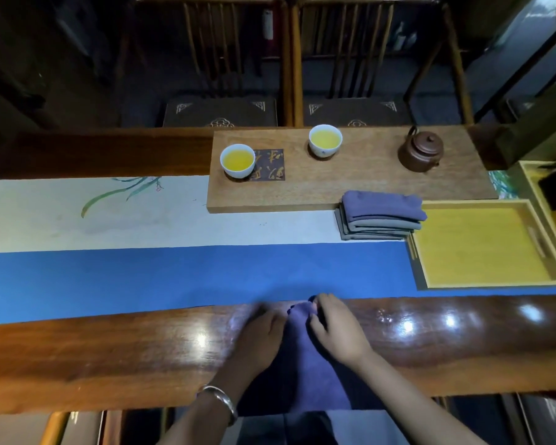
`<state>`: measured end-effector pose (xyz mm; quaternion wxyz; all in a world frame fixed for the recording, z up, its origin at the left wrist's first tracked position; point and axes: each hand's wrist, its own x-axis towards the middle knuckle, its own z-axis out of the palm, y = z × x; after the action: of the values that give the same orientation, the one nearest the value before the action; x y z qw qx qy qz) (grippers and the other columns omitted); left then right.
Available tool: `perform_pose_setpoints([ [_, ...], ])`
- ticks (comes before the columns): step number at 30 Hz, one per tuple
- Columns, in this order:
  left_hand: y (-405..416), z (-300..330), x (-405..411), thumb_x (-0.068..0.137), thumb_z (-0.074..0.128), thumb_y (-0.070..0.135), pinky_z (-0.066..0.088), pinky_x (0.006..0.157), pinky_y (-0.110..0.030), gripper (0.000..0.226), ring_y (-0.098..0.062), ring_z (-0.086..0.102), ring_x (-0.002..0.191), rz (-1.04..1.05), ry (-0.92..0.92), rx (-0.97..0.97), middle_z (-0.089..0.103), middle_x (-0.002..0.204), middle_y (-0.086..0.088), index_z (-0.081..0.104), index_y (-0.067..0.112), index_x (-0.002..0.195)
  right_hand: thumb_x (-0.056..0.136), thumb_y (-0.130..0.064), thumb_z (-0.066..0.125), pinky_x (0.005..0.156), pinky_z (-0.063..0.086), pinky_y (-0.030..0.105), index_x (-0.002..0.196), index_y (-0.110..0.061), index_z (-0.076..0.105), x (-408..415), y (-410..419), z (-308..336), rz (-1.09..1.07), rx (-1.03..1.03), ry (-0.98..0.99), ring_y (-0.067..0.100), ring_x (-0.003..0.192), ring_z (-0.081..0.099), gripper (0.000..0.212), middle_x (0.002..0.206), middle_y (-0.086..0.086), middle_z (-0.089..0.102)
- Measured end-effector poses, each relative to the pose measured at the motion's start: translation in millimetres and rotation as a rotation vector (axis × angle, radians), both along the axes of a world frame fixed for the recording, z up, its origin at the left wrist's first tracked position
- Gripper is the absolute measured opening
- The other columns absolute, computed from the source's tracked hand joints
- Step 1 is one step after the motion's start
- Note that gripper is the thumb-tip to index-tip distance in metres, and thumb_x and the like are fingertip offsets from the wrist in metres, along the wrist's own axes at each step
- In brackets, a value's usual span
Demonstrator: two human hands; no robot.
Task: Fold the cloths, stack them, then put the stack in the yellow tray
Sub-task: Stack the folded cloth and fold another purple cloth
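A purple cloth [305,358] lies on the near wooden edge of the table and hangs over it toward me. My left hand [257,335] presses on its left side. My right hand [334,329] pinches the cloth's far end between its fingers. A stack of folded cloths [379,216], purple on top and grey below, rests farther back, touching the left side of the yellow tray [482,245]. Nothing lies in the tray.
A wooden board [350,187] at the back carries two white cups of yellow tea [237,160] [325,140] and a brown teapot [421,150]. A blue runner [142,277] and a cream painted one [109,213] cover the table. Two chairs stand behind.
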<state>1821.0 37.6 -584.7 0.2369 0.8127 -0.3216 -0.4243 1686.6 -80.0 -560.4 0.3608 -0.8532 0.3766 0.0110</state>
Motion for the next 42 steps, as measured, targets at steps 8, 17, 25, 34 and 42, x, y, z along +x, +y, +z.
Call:
perform_pose_setpoints([
  [8,-21,-3,17,0.100,0.038,0.029,0.044,0.096,-0.034,0.041,-0.031,0.059,0.114,0.147,0.133,0.196,0.065,0.120,-0.016,0.064,0.002,0.115,0.087,-0.008,0.048,0.082,0.044,0.029,0.093,-0.014,0.058,-14,19,20,0.014,0.067,-0.089,0.013,0.091,0.053,0.013,0.095,-0.004,0.060],
  [17,-36,14,18,0.058,0.067,0.035,0.028,0.054,-0.027,0.036,-0.018,0.036,0.059,-0.061,0.194,0.262,0.040,0.058,-0.003,0.040,0.014,0.049,0.085,-0.013,0.056,0.081,0.046,0.027,0.089,-0.016,0.061,-25,17,33,-0.021,0.046,-0.156,0.010,0.088,0.057,0.007,0.090,-0.008,0.063],
  [25,-18,38,31,0.088,0.065,0.011,0.026,0.049,-0.020,0.038,-0.001,0.035,0.046,0.048,0.282,-0.023,0.042,0.052,0.005,0.048,0.016,0.055,0.093,-0.027,0.055,0.060,0.038,0.024,0.073,-0.023,0.048,-33,5,58,-0.173,0.078,-0.293,0.004,0.060,0.045,0.022,0.065,-0.006,0.049],
  [34,-12,122,111,0.100,0.045,0.013,0.048,0.055,-0.022,0.031,-0.016,0.047,0.060,0.514,0.299,-0.338,0.043,0.060,-0.003,0.042,0.013,0.069,0.091,-0.012,0.060,0.061,0.038,0.017,0.073,-0.022,0.056,-39,-33,133,-0.251,0.041,-0.552,0.004,0.066,0.051,0.021,0.071,-0.004,0.058],
  [42,17,146,157,0.101,0.042,0.017,0.051,0.071,-0.027,0.021,-0.021,0.060,0.077,0.701,0.212,-0.534,0.061,0.081,-0.010,0.052,0.008,0.085,0.086,0.009,0.059,0.068,0.041,0.018,0.078,-0.007,0.064,-56,-53,161,-0.266,-0.095,-0.604,0.010,0.072,0.055,0.019,0.078,0.011,0.063],
])
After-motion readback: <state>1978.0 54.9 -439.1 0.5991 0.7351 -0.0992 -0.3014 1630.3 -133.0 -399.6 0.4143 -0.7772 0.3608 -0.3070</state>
